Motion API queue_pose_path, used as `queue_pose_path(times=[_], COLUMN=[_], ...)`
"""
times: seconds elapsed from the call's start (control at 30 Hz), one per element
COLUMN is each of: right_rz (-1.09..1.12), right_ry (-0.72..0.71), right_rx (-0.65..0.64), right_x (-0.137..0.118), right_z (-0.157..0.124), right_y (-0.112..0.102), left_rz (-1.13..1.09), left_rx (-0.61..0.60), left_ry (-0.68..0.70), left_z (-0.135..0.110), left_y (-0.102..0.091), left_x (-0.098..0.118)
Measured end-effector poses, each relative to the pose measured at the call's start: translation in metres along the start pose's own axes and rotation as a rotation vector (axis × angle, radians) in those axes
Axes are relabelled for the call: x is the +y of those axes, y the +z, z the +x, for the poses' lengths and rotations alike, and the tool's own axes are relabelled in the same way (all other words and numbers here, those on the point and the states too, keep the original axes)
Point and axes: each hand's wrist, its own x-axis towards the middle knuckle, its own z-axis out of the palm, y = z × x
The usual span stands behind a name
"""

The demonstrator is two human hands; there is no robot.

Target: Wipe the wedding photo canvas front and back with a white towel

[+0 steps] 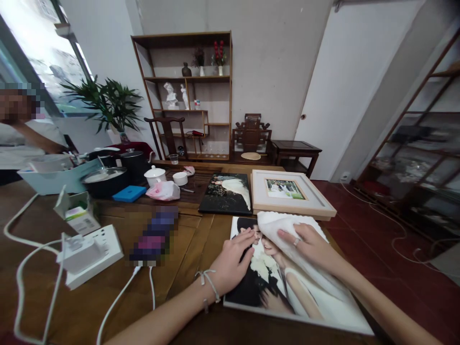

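Observation:
A large wedding photo panel [264, 268] lies flat at the front right of the wooden table. My left hand [233, 261] rests on its left part, fingers stretched out and holding nothing. In my right hand [316, 247] is a thin white tissue [280, 230], gripped over the panel's upper right part. The tissue drapes across the picture and covers some of it. Behind the panel lie a dark wedding photo panel [226, 192] and a pale wooden picture frame [312, 207] with a small photo inside.
To the left are a white power strip [108, 254] with cables, a phone [154, 235], an opened small box [81, 215] and a blue box [129, 193]. A black pan [104, 182], a lidded white bowl [154, 176] and a light-blue basket [53, 179] stand behind. A person [28, 139] sits at far left.

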Motion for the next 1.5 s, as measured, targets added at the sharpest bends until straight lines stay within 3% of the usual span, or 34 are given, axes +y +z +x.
queue_pose_path(times=[0.13,0.3,0.4,0.57,0.8,0.97,1.13,1.23,1.33,1.5], right_rz=[-0.066,-0.109,-0.097,-0.157,-0.235,-0.240,-0.148,-0.076,-0.024,-0.118], right_ry=[0.009,0.062,0.015,-0.041,-0.156,-0.151,-0.098,-0.087,-0.038,0.005], right_rx=[-0.030,-0.266,-0.334,-0.230,-0.077,-0.110,-0.343,-0.421,-0.377,-0.172], right_x=[-0.006,-0.019,-0.022,-0.008,0.019,0.003,-0.038,-0.055,-0.050,-0.008], right_z=[-0.030,-0.085,-0.101,-0.077,-0.028,-0.051,-0.097,-0.108,-0.101,-0.060], right_y=[0.001,-0.017,-0.031,-0.042,-0.021,-0.017,-0.035,-0.044,-0.043,-0.028], left_rz=[0.021,0.040,0.055,0.080,0.080,0.084,0.086,0.095,0.095,0.087], left_rx=[0.007,-0.001,-0.015,-0.025,-0.027,0.009,0.001,-0.016,-0.022,-0.016], left_ry=[-0.010,-0.002,-0.015,0.007,0.025,-0.019,-0.039,-0.033,-0.015,0.030], left_z=[0.001,0.000,0.001,0.001,0.002,0.001,0.001,0.002,0.003,0.003], left_y=[0.001,0.001,0.001,0.000,-0.002,-0.002,-0.001,-0.002,-0.002,-0.003], left_x=[-0.001,-0.002,-0.002,-0.005,-0.003,-0.002,-0.003,-0.003,-0.004,-0.005])
